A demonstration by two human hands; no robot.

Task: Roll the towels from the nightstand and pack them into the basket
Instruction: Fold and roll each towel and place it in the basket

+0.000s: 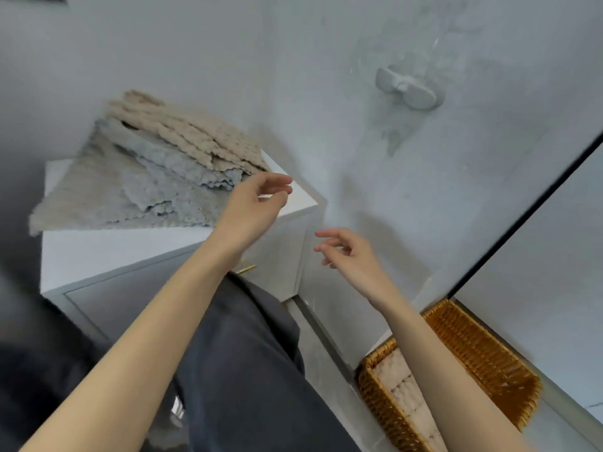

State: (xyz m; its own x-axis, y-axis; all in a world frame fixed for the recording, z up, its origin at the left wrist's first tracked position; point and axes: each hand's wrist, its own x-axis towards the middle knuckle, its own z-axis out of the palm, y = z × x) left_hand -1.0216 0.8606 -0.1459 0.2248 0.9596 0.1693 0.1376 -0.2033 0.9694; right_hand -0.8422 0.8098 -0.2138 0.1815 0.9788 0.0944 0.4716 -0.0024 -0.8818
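A loose pile of towels lies on the white nightstand (137, 252): beige towels (192, 132) on top, a grey-blue towel (163, 171) under them. My left hand (257, 200) hovers over the nightstand's right corner beside the pile, fingers relaxed, holding nothing. My right hand (349, 256) hangs in the air to the right of the nightstand, fingers loosely spread and empty. A woven orange basket (483, 357) stands on the floor at lower right. A rolled beige towel (404, 393) lies inside it, partly hidden by my right forearm.
A grey wall rises behind the nightstand with a white hook (408, 88) on it. A dark-framed glass panel (538, 203) runs diagonally at right. My leg in dark trousers (254, 370) stands between the nightstand and the basket.
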